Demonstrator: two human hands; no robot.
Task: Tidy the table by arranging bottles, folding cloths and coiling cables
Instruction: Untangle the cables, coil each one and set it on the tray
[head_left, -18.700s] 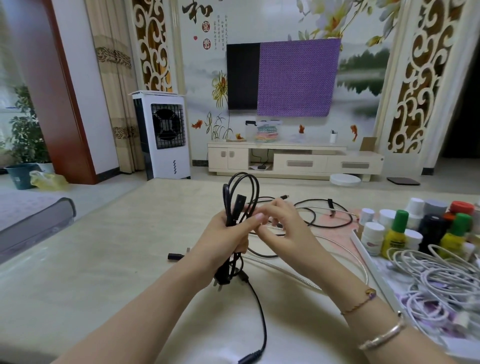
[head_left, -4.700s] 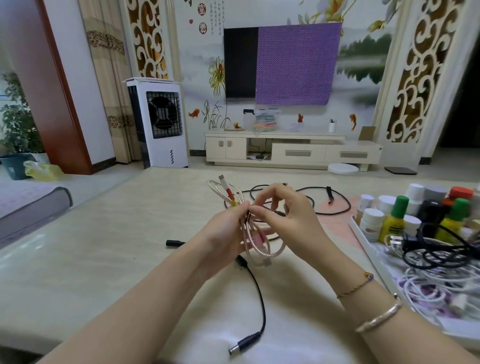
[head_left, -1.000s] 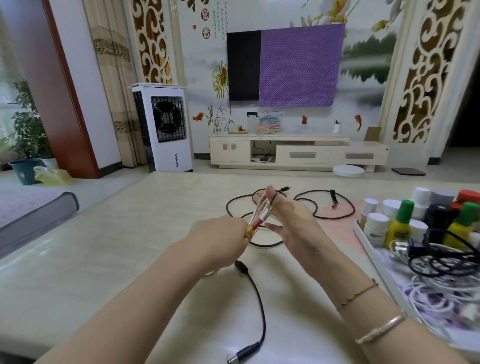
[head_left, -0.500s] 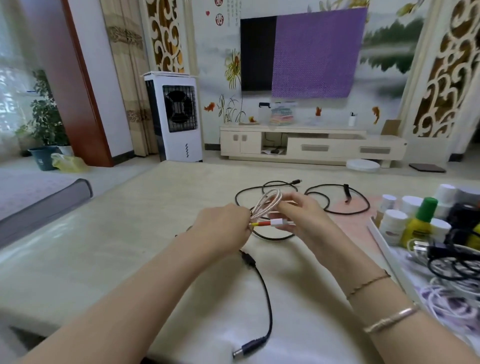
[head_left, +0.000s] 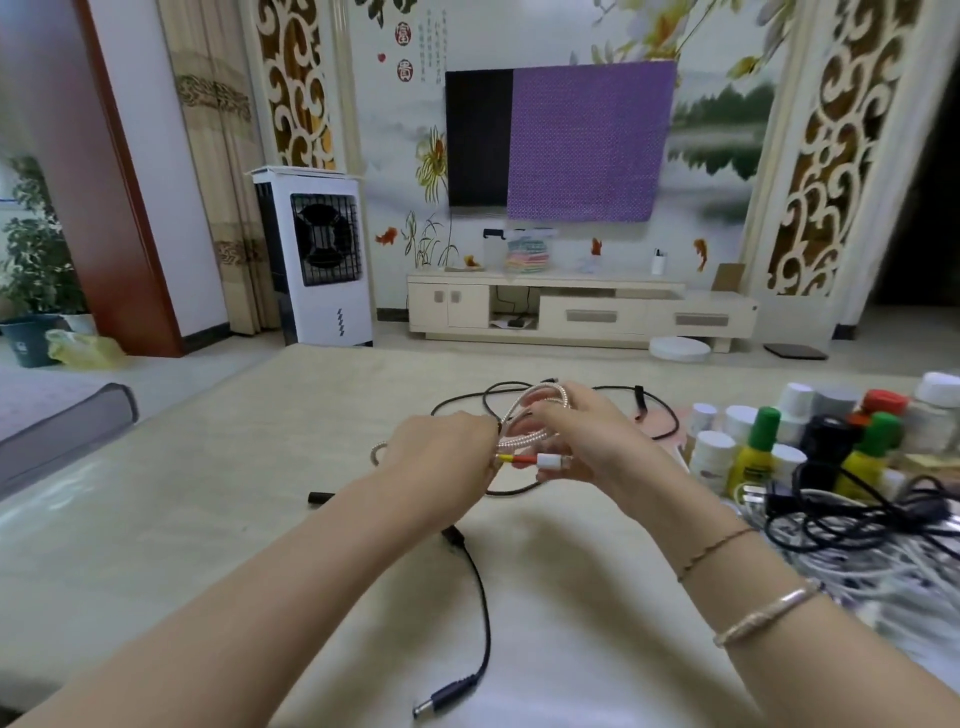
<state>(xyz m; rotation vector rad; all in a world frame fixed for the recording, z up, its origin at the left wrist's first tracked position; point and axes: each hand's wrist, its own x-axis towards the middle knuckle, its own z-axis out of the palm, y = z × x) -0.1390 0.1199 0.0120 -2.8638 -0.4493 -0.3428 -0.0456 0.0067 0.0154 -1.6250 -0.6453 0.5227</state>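
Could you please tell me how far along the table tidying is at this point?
Done: bottles stand grouped at the right, and a black cable lies on the white cable pile. In hand: both the left hand and right hand hold the braided cable, coiled. Left: loose black cables on the table.

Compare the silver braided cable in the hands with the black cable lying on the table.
The silver braided cable is looped into a coil and held off the table by the left hand and right hand; the black cable lies loose and uncoiled on the table, untouched. The silver one ends in a white plug with a red-yellow collar, the black one in a dark barrel plug. Both are thin cords.
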